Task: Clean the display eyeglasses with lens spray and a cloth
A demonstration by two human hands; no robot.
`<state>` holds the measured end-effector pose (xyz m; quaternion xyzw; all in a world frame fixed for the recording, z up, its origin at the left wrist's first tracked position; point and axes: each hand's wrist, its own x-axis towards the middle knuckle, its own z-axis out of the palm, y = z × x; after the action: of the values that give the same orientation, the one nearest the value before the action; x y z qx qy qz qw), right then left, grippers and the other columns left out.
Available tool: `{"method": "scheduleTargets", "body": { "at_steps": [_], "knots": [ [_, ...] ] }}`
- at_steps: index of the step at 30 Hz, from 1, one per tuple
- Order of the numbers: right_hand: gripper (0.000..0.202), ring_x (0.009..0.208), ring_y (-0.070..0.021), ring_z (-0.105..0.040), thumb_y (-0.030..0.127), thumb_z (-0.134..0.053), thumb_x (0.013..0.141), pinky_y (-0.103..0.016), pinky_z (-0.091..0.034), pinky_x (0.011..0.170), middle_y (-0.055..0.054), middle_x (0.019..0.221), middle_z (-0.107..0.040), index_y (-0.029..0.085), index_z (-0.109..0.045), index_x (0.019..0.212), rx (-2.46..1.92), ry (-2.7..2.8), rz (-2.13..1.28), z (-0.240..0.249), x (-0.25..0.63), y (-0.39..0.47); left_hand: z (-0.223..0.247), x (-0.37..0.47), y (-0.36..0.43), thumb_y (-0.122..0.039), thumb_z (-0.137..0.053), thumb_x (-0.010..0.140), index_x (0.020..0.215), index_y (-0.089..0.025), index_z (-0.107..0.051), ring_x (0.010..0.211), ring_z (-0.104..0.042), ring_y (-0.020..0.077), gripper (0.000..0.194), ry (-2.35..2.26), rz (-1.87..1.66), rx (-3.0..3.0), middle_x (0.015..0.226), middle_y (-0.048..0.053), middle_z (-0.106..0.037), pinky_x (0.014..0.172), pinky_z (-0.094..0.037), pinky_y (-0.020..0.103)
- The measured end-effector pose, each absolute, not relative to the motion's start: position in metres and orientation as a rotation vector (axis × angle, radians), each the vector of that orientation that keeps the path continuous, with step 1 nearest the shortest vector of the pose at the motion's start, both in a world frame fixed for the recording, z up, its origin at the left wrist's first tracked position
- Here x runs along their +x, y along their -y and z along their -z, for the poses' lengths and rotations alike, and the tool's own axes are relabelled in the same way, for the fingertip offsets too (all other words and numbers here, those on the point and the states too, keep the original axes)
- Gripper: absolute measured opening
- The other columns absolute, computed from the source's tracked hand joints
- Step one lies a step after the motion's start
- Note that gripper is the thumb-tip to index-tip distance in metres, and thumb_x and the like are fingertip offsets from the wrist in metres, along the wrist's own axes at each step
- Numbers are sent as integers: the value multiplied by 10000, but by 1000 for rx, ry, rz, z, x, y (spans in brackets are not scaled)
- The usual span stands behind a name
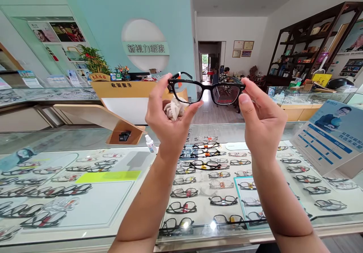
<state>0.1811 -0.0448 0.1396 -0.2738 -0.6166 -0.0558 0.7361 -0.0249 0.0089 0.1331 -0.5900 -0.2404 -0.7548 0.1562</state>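
Note:
A pair of black-framed eyeglasses (208, 88) is raised above the counter, lenses facing me, with one temple tip marked white. My left hand (170, 107) grips its left side, the thumb by the lower rim of the left lens. Tucked in the palm of that same hand is a crumpled whitish cloth (173, 109). At the right hinge, my right hand (262, 113) pinches the frame between thumb and fingers. Small red marks show at the bottom of the right lens.
Below my arms, a glass display counter (133, 192) holds many rows of eyeglasses. On it stand a small white spray bottle (150, 144), a tilted wooden board (104, 118) and a blue-white placard (330, 135). Beyond are a yellow-and-white desk (124, 105) and dark shelves (304, 48).

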Motion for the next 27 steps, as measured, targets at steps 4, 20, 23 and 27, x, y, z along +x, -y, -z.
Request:
{"method": "scheduleTargets", "body": {
  "at_steps": [4, 20, 23, 27],
  "knots": [
    [368, 1283, -303, -764, 493, -638, 1088, -558, -668, 1061, -49, 1360, -811, 356, -789, 1394, -564, 1284, -35, -138, 186, 36, -135, -19, 0, -697, -926, 799, 1482, -359, -617, 1423, -663, 370, 822, 733, 2125, -1696, 1505, 80, -717, 1027, -633, 501],
    [355, 1025, -225, -808, 586, -691, 1037, -437, -689, 900, -66, 1197, -818, 298, -812, 1205, -548, 1219, -298, -141, 198, 20, -132, -17, 4, -654, -1005, 710, 1428, -349, -651, 1456, -618, 392, 857, 720, 2271, -1874, 1482, 91, -704, 1028, -619, 478],
    [386, 990, -222, -800, 608, -664, 1048, -441, -679, 892, -63, 1131, -804, 295, -789, 1234, -537, 1251, -308, -140, 200, 17, -132, -16, 1, -657, -1004, 712, 1395, -332, -666, 1418, -643, 380, 828, 717, 2242, -1859, 1441, 91, -725, 1030, -611, 475],
    [406, 966, -211, -792, 644, -622, 1062, -418, -670, 880, -44, 1043, -786, 303, -760, 1235, -543, 1293, -297, -141, 199, 16, -134, -14, 0, -662, -987, 740, 1386, -334, -671, 1380, -668, 374, 790, 702, 2228, -1858, 1414, 84, -738, 1001, -614, 485]
  ]
}}
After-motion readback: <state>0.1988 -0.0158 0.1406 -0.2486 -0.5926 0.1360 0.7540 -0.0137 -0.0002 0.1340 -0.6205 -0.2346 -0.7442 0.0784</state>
